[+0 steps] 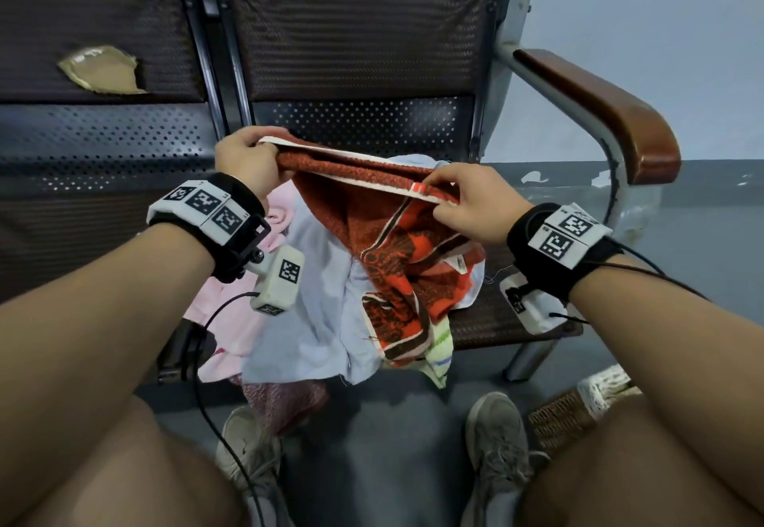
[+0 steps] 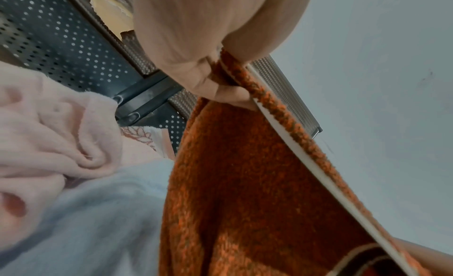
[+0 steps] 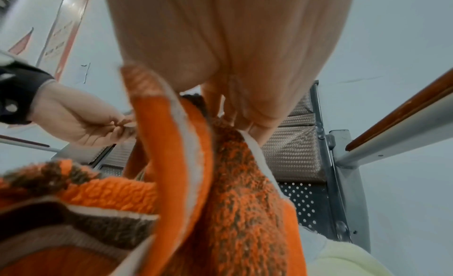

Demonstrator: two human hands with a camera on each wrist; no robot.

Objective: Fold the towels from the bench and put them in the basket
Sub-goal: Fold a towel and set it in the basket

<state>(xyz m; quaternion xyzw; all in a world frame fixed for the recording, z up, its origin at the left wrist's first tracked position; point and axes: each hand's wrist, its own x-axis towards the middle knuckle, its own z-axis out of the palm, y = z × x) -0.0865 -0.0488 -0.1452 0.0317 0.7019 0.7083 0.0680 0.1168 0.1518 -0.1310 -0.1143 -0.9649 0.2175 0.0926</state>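
An orange and brown patterned towel (image 1: 388, 237) hangs over the bench seat, held up by its white-trimmed top edge. My left hand (image 1: 248, 158) pinches the edge's left end, seen close in the left wrist view as left hand (image 2: 210, 80) on the orange towel (image 2: 245, 183). My right hand (image 1: 463, 200) pinches the same edge further right; the right wrist view shows right hand (image 3: 240, 117) on the towel (image 3: 235, 202). Under it lie a pale blue towel (image 1: 314, 311), a pink towel (image 1: 231, 319) and a light green striped one (image 1: 440, 353). A wicker basket (image 1: 574, 415) stands on the floor at lower right, partly hidden by my leg.
The dark perforated metal bench (image 1: 364, 121) has a wooden armrest (image 1: 612, 113) on the right and a torn backrest (image 1: 103, 71) on the left. A reddish cloth (image 1: 285, 402) hangs off the seat front above my shoes (image 1: 496, 444). Grey floor lies between my knees.
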